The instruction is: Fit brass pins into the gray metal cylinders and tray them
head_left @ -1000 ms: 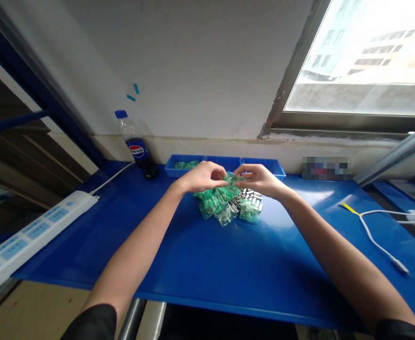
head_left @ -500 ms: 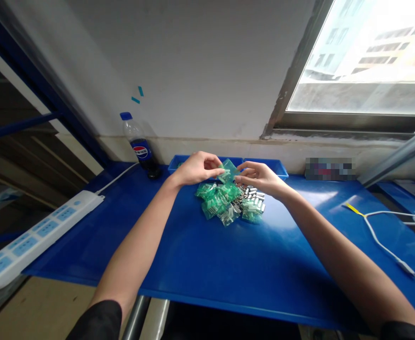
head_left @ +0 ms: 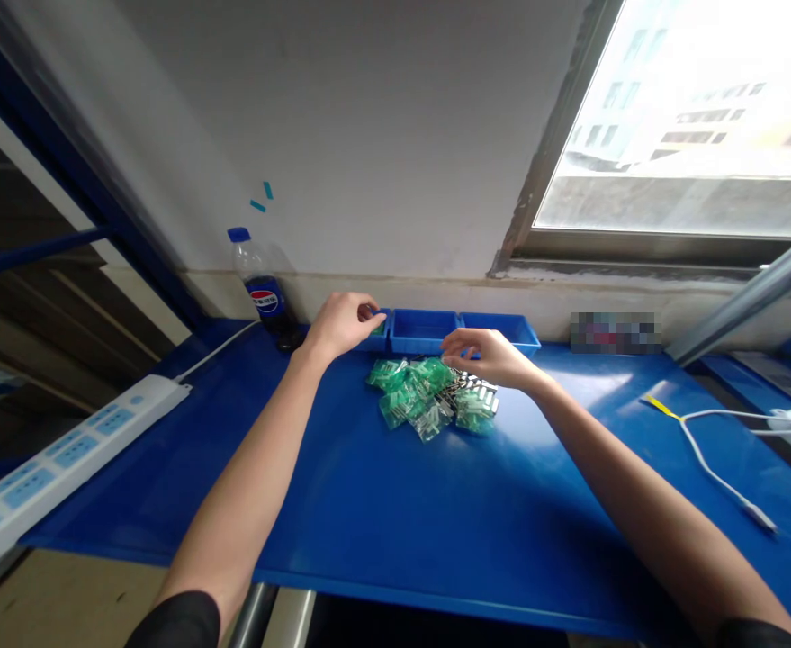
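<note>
A heap of small green packets [head_left: 414, 394] with some metal-coloured parts [head_left: 477, 389] lies on the blue table [head_left: 435, 522]. Behind it stand three low blue bins in a row [head_left: 428, 342]. My left hand [head_left: 339, 324] is at the left bin, fingers curled, with a bit of a green packet [head_left: 376, 330] showing at the fingertips. My right hand [head_left: 486, 355] hovers over the back of the heap with fingers loosely apart, holding nothing that I can see.
A cola bottle [head_left: 264, 288] stands against the wall left of the bins. A white power strip [head_left: 50, 459] lies along the left edge. A white cable [head_left: 712, 459] runs over the right side. A window is at upper right.
Both hands held one green packet above the heap. My left hand has carried it left to the left bin; my right hand has let go and dropped toward the heap.
</note>
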{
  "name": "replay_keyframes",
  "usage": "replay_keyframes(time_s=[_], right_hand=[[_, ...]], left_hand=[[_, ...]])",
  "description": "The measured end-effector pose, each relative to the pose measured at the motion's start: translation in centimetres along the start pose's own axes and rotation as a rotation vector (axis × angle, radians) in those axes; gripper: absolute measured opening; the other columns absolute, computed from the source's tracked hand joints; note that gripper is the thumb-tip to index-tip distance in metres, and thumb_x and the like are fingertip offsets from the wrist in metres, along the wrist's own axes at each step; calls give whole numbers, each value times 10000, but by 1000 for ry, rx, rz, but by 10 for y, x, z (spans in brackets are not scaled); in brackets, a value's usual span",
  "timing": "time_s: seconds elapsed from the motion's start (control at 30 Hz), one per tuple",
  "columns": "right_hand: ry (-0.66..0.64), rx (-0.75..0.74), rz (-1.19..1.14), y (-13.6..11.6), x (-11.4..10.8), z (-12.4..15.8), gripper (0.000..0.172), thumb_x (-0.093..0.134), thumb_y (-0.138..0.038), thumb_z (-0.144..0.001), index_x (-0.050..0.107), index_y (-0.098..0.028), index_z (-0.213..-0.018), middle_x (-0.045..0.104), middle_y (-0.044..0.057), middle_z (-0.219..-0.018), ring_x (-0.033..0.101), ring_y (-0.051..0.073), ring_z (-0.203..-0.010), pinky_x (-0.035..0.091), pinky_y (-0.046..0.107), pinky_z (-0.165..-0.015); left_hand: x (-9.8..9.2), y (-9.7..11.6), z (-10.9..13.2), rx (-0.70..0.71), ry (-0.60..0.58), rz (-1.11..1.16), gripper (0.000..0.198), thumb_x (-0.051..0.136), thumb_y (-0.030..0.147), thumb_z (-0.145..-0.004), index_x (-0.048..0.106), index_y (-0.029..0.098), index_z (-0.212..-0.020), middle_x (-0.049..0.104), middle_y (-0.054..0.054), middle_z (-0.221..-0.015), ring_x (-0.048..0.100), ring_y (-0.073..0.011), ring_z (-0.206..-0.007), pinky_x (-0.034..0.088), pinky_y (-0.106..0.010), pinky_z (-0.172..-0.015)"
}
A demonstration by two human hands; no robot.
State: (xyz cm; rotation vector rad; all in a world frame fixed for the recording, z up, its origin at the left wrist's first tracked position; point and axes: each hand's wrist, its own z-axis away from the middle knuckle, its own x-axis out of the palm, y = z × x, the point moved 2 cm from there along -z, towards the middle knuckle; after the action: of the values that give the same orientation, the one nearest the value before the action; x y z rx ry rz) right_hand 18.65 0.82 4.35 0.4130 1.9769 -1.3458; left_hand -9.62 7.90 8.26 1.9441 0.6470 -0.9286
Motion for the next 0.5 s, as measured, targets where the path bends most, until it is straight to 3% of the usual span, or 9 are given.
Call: replay_keyframes(time_s=[0.13, 0.23, 0.5], right_hand=[[-157, -177, 151, -3, 10, 4, 496, 702, -263, -868, 677, -267, -1363, 715, 75, -1356, 673, 295, -1242, 525, 455, -1063], [-202, -246, 216, -1, 20, 4, 643, 713, -239, -843, 597, -278, -1475, 658, 88, -1440, 584, 318, -1362, 462, 502, -1143], [-193, -258, 291, 3, 23, 2, 546, 740, -266, -847, 671, -258, -1389, 721, 101, -1324, 666, 307, -1239, 527, 445, -1056]], left_hand=[[7, 22, 6, 88, -275, 110, 334, 715, 428, -852, 788, 187, -1072, 805, -72, -924, 744, -208, -849, 564, -273, -785], [14, 30, 9, 100, -423, 131, 383, 729, 442, -834, 786, 189, -1116, 805, -75, -948, 749, -210, -851, 559, -256, -741], [18, 35, 10, 110, -428, 131, 379, 721, 428, -838, 787, 182, -1119, 805, -84, -952, 748, -213, -846, 555, -252, -731]])
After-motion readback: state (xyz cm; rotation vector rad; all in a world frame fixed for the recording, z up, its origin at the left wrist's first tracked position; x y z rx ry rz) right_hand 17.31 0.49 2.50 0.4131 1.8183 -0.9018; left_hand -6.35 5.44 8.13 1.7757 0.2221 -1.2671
